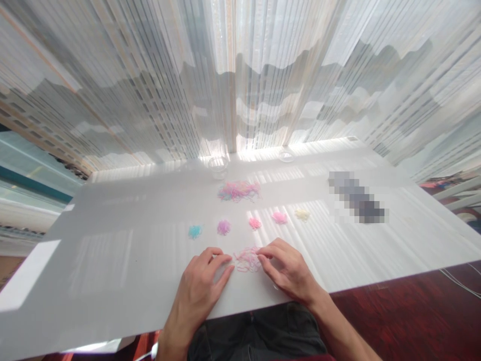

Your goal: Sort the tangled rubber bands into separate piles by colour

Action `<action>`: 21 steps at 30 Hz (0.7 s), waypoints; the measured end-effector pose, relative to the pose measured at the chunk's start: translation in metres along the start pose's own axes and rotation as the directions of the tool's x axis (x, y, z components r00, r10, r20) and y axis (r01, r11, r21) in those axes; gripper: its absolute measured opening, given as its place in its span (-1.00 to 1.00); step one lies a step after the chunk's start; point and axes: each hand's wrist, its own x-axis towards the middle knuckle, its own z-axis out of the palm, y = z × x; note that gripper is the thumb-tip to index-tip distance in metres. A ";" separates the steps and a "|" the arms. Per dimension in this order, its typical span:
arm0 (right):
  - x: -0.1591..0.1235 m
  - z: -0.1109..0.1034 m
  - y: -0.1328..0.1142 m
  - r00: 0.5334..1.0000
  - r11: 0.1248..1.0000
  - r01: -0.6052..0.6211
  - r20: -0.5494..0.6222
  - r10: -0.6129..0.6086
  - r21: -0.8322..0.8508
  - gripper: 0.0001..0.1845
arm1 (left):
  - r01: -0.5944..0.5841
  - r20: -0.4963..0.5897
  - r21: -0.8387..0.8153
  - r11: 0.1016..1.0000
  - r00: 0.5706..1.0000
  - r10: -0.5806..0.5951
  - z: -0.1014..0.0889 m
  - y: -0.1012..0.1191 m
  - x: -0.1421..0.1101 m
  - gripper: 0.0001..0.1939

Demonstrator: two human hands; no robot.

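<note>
A loose pile of thin, mostly pink rubber bands [247,259] lies on the white table [143,281] near its front edge. At the pile's left side is my left hand [205,278], open, with thumb and forefinger apart and nothing visible between them. My right hand [287,268] rests at the right side, thumb and forefinger closed together against the pile; whatever is between these fingertips is too small to see. Beyond the hands sit small heaps of blue bands [195,231], purple bands [223,227], coral-pink bands [254,223], light pink bands [279,217] and pale yellow bands [302,214].
A larger mixed-colour heap of bands [239,191] lies farther back. Behind it stand a clear round container [218,168] and a clear round lid or dish [286,157]. A blurred-out dark object [356,196] lies on the right. Striped sheer curtains [233,90] hang along the back edge.
</note>
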 end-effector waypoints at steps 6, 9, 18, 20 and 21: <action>0.000 -0.001 -0.001 0.999 0.999 -0.047 -0.011 0.047 -0.007 -0.88 | -0.012 0.006 0.005 1.000 1.000 0.012 0.010 0.002 -0.004 -0.79; 0.000 -0.001 -0.001 0.999 0.999 -0.049 -0.012 0.049 -0.008 -0.87 | -0.007 -0.012 -0.012 1.000 1.000 0.007 0.011 0.004 -0.003 -0.81; 0.000 -0.001 -0.003 1.000 0.999 0.020 -0.002 -0.020 0.035 -0.91 | -0.062 -0.109 -0.233 0.970 0.993 0.037 0.013 0.023 0.008 -0.90; 0.000 -0.002 -0.004 0.999 0.998 0.030 0.015 -0.031 0.048 -0.90 | -0.096 -0.112 -0.265 0.960 0.991 0.068 0.020 0.027 0.010 -0.91; 0.000 -0.002 -0.004 0.999 0.998 0.029 0.027 -0.030 0.052 -0.90 | -0.108 -0.111 -0.282 0.953 0.991 0.080 0.023 0.028 0.011 -0.91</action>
